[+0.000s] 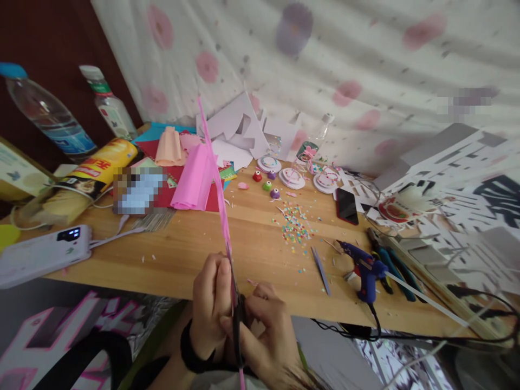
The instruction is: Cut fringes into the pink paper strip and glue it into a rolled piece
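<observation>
A long, narrow strip of pink crepe paper (219,197) stands up from between my hands, and its lower end shows below them. My left hand (211,292) is closed on the strip, thumb pressed against the fingers. Black-handled scissors (237,325) are in my right hand (266,330), which is wrapped round the handles. Their blades point away from me along the strip, close beside my left thumb. Both hands are at the table's front edge. A folded piece of pink crepe paper (195,181) lies beyond them to the left.
On the wooden table (187,254) are scattered confetti (296,225), tweezers (321,271), a blue glue gun (365,268), pliers (396,268) and a dark phone (347,206). Decorated white discs (292,177) stand at the back. A power bank (49,252) and a water bottle (49,119) are left.
</observation>
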The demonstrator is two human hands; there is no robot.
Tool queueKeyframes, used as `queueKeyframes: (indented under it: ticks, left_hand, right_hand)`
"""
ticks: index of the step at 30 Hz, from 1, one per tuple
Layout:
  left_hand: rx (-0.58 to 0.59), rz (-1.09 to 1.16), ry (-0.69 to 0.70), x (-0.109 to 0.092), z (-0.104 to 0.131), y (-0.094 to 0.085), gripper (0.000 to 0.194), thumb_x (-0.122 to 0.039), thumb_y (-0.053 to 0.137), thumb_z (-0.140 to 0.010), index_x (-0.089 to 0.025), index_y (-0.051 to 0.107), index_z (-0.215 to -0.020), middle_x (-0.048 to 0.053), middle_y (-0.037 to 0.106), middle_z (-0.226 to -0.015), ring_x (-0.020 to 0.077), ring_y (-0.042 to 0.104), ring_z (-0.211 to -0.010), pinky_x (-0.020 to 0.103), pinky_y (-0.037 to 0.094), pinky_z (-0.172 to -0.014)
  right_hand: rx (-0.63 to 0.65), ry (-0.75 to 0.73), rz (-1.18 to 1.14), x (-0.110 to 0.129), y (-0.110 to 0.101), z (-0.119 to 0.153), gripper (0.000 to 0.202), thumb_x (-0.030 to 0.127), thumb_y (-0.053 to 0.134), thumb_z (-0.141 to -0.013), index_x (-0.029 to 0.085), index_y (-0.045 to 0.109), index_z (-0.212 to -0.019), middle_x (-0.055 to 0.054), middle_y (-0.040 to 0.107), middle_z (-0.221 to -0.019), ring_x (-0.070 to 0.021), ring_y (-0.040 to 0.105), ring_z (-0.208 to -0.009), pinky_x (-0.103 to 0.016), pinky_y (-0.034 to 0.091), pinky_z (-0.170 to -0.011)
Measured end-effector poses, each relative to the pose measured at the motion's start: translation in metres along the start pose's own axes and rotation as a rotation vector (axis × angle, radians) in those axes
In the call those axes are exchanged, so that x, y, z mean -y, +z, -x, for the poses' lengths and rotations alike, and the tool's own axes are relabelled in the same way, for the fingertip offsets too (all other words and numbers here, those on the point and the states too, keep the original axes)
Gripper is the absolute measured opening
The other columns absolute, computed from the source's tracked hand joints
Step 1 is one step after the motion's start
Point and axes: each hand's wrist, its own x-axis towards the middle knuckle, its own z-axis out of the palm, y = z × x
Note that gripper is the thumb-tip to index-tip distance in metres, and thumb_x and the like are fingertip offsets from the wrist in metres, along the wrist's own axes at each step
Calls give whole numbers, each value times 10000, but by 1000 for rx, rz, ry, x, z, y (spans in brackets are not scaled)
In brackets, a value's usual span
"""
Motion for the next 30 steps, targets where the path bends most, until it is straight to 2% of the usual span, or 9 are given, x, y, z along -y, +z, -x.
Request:
queueKeyframes:
  ticks: [4,11,14,18,22,30]
  left_hand:
    - [-75,-173,195,-8,-6,-1,299,-423,406,-1006,-240,512,-794,6,469,-723,193,444,-666,298,375,-637]
    - [-54,-197,299,-5,-14,-5,279,-320,384,-1024,-232,470,-773,-24,457,-705,157,446,-666,249,383,-637]
    - [-83,-200,305,-3,-12,-4,288,-320,386,-1024,-229,475,-766,-26,453,-691,152,436,-645,251,376,-620]
    - [-186,-204,269,2,-6,1,315,-370,387,-1023,-231,464,-752,-23,437,-663,154,413,-589,269,368,-573]
    - [-274,-226,320,7,-3,5,334,-450,427,-1001,-234,482,-751,-16,436,-635,164,407,-551,292,362,-530]
    - [-256,-162,333,2,-4,5,353,-461,434,-998,-238,477,-729,-10,427,-625,163,398,-533,298,346,-509]
  right_hand:
    - [-43,-72,21,-2,2,0,466,425,673,-827,185,426,-512,26,388,-608,-156,406,-664,-284,293,-645]
    - [-106,-117,-16,-7,6,1,412,367,653,-784,189,411,-502,26,378,-585,-163,410,-655,-286,300,-652]
    - [-102,-97,-14,-5,6,1,382,330,642,-744,192,397,-486,27,375,-578,-158,396,-645,-293,304,-669]
    - [-75,-26,-17,2,6,0,358,336,632,-708,189,398,-479,16,388,-590,-153,393,-640,-280,280,-639]
    - [-44,-4,-30,5,4,-1,332,338,628,-696,184,422,-486,6,410,-604,-149,395,-642,-270,261,-619]
    - [-33,-63,-15,-6,8,1,362,304,642,-715,187,374,-500,12,393,-595,-143,391,-627,-263,266,-615]
